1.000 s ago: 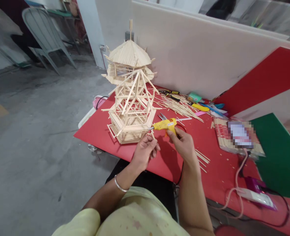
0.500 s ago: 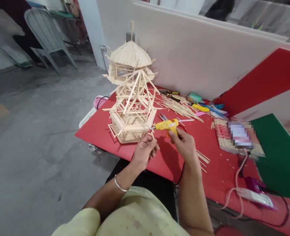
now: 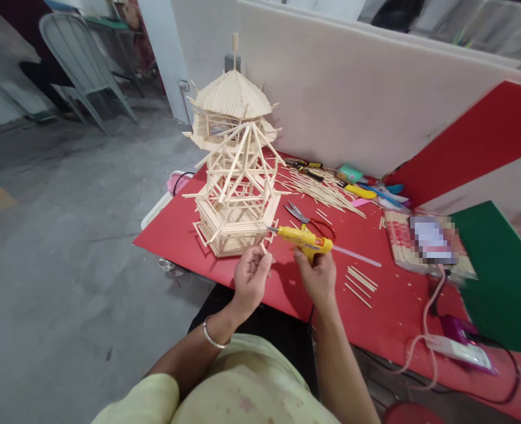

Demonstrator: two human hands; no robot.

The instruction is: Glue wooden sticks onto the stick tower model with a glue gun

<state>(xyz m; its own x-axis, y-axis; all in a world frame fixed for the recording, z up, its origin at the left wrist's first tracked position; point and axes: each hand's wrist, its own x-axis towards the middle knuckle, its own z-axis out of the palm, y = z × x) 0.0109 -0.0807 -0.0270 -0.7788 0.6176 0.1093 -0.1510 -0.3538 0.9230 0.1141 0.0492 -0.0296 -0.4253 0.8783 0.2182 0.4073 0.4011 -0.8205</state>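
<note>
A pagoda-like model (image 3: 238, 229) built of thin wooden sticks stands on the red table, its front part an open frame with a six-sided base. Behind it rises a taller part with a roof (image 3: 234, 97) of close-set sticks. My right hand (image 3: 317, 274) is wrapped round a yellow glue gun (image 3: 302, 237), whose nozzle points left at the right front corner of the base. A clear glue stick (image 3: 358, 257) juts from its back. Just below that corner, my left hand (image 3: 251, 277) pinches a short wooden stick (image 3: 263, 249) between thumb and fingers.
Red-handled scissors (image 3: 309, 219) lie behind the glue gun. Several cut sticks (image 3: 361, 284) lie right of my right hand. Loose sticks (image 3: 317, 188), pliers (image 3: 307, 168) and a yellow-handled tool (image 3: 358, 191) lie by the wall. A power strip (image 3: 459, 354) with cables sits at right.
The back of the glue gun has swung down and towards me, nozzle still near the base corner. My right hand has moved down and left. My left hand has turned, showing more palm.
</note>
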